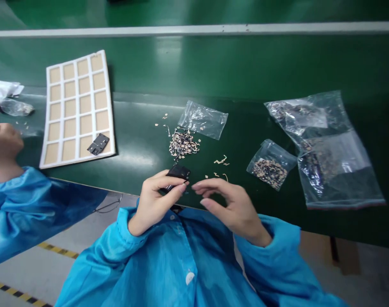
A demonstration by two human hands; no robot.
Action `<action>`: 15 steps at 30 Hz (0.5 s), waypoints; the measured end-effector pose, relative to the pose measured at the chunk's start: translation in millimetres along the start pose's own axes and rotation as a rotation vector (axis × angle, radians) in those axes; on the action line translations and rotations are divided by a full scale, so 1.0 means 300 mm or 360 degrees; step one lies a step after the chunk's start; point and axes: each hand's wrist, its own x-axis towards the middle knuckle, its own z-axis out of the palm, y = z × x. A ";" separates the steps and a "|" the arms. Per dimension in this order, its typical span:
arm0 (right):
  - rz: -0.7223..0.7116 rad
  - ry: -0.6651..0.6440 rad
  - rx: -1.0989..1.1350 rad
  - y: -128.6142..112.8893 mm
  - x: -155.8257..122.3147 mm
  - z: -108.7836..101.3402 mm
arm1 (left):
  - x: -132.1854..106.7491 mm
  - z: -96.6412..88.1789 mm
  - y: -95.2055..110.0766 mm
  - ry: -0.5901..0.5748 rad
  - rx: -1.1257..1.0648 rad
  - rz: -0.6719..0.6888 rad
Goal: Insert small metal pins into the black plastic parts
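Observation:
My left hand (pixel 156 196) is closed round a small black part (pixel 178 172), held just over the near edge of the green bench. My right hand (pixel 228 202) hovers beside it, its fingers curled and its fingertips almost touching the left fingertips; whether it pinches anything is too small to see. Just beyond the hands lies a loose pile of small metal pieces (pixel 183 143), with a few stray pieces (pixel 221 162) to its right.
A white tray with square cells (pixel 77 106) lies at the left with a black part (pixel 98 144) on it. Clear plastic bags lie behind the pile (pixel 203 119), at right (pixel 271 164) and far right (pixel 328 149). Another person's blue sleeve (pixel 28 209) and hand (pixel 2 145) are at the left.

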 end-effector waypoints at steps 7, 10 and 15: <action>0.0103 0.0109 0.0324 -0.009 0.029 0.084 | -0.006 0.010 0.008 -0.0046 0.0112 0.0033; 0.0026 0.0089 0.0261 -0.013 0.038 0.074 | -0.006 0.005 0.016 -0.0135 0.0160 0.0037; 0.0031 0.0003 0.0156 0.002 0.030 0.057 | -0.013 -0.020 0.005 -0.0224 0.0051 -0.0130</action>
